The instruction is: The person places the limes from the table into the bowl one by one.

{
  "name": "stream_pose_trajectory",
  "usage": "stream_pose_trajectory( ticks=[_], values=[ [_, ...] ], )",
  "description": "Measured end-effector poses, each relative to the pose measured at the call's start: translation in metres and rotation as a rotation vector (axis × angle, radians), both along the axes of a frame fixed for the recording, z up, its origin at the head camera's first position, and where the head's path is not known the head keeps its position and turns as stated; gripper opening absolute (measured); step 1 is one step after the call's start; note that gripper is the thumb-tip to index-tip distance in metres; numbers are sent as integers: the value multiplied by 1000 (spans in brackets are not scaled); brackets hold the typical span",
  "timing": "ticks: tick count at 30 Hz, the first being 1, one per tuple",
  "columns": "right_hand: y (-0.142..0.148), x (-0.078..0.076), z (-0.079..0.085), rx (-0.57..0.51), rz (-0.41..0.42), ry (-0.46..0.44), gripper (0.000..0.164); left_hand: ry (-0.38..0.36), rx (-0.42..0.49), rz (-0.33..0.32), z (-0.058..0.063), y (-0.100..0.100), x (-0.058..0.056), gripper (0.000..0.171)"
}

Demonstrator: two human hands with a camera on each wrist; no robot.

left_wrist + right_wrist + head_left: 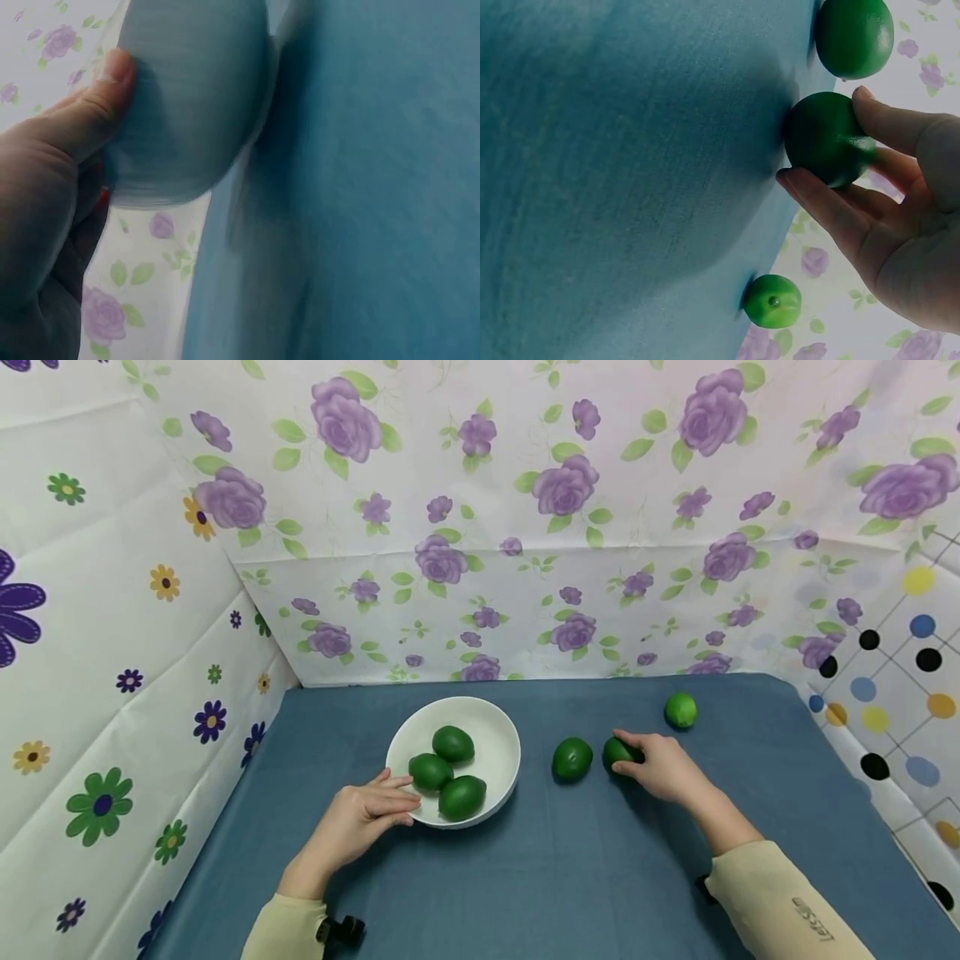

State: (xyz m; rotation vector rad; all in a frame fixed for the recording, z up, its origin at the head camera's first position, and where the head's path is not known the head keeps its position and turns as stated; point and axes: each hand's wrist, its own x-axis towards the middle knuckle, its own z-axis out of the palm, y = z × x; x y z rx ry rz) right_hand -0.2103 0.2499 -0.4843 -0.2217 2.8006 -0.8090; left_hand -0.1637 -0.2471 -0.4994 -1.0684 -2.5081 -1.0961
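A white bowl [495, 743] holds three dark green limes [462, 797]. My left hand [363, 818] grips the bowl's near-left rim, its fingers over the edge; the left wrist view has the thumb [112, 90] against the outer wall. To the right of the bowl, my right hand [667, 767] holds another dark green lime [829, 139] between thumb and fingers, low at the cloth. Just left of that hand lies a dark green lime [572, 759], apart from it. Farther back and right sits a smaller, brighter green lime [681, 711].
Blue cloth [525, 885] covers the table. A curtain with purple roses [442, 560] rises along the back edge. Flower-patterned sheeting [101, 806] borders the left side, and dotted sheeting [892, 727] the right.
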Motion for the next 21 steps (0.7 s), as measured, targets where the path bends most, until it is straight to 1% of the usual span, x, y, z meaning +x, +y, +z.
stream_pose_trajectory(
  ticks=[3,7,11,21],
  values=[
    [0,0,1,2,-4,-13,68,26,-2,-9,0,1,-1,27],
    [0,1,1,-6,-6,-18,67,9,10,-8,3,3,-3,27],
    [0,1,0,-19,-6,-18,67,-4,0,-4,6,5,-4,27],
    [3,-4,-1,-14,-9,-41,68,-24,-4,-2,7,7,-6,26]
  ],
)
